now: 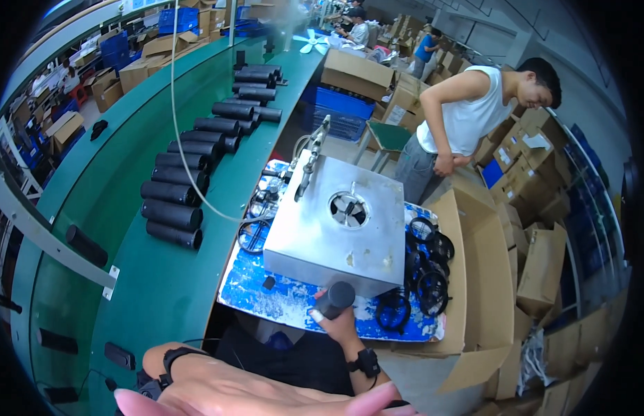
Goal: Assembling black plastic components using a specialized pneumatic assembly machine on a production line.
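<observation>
Tube (341, 294) sits in your right hand (341, 327), thumb on the left side and fingers curled around the far side, closed on its body with the round end tipped up toward you. It is held over the near edge of the blue table (245, 290), just before the near face of the metal box (377, 187); whether it touches the box you cannot tell from here. A wrap like this suits a smooth cylinder; a firm hold around the middle, off the end, should let you tilt it without slipping.

Your left hand (245, 394) looms close to the lens, blurred, its outer digits apart; you cannot tell whether it grips anything. Lowering it aside would free your view.

On the box, mind the fan (348, 210) inside the round hole, and the hose (179, 125) looping down from above on the left. Rings (433, 292) crowd the right of the table, beside an open carton (490, 291), so sideways room looks tight there. Left, more tubes (170, 217) lie along the green bench (152, 288). Beyond the box, right, a co-worker (467, 107) leans near a stool (388, 134).
</observation>
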Motion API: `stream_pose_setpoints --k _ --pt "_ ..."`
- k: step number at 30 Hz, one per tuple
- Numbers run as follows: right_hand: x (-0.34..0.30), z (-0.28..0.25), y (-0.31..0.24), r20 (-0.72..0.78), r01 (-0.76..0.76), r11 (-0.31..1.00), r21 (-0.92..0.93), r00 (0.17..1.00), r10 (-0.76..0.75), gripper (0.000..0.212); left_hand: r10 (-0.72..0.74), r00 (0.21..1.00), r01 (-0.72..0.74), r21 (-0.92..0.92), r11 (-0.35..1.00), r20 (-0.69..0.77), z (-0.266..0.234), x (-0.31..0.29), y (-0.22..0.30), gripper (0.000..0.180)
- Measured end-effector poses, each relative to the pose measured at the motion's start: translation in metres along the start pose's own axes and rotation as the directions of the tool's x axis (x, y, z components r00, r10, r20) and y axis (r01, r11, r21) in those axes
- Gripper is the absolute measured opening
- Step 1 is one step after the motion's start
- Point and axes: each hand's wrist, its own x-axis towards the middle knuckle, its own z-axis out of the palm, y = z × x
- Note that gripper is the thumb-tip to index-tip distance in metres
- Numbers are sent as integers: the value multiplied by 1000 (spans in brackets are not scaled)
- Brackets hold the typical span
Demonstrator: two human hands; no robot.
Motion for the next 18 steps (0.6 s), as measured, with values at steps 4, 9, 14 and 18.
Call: stream_pose_setpoints --k 4,9,14,18 --pt "-3 -1 2 19 28 994 -103 999 -26 46 -25 999 27 -51 998 41 4 -30 3 140" --pt "0 -2 -2 27 42 996 -74 999 -40 42 -16 998 21 -93 995 61 5 -34 -9 132" --pt "2 1 -5 30 47 997 -53 999 -46 43 9 999 -4 -110 994 41 -10 -6 -12 124" --pt "2 1 5 32 84 995 -55 996 -83 46 10 999 -6 -115 993 34 -5 8 -18 118"
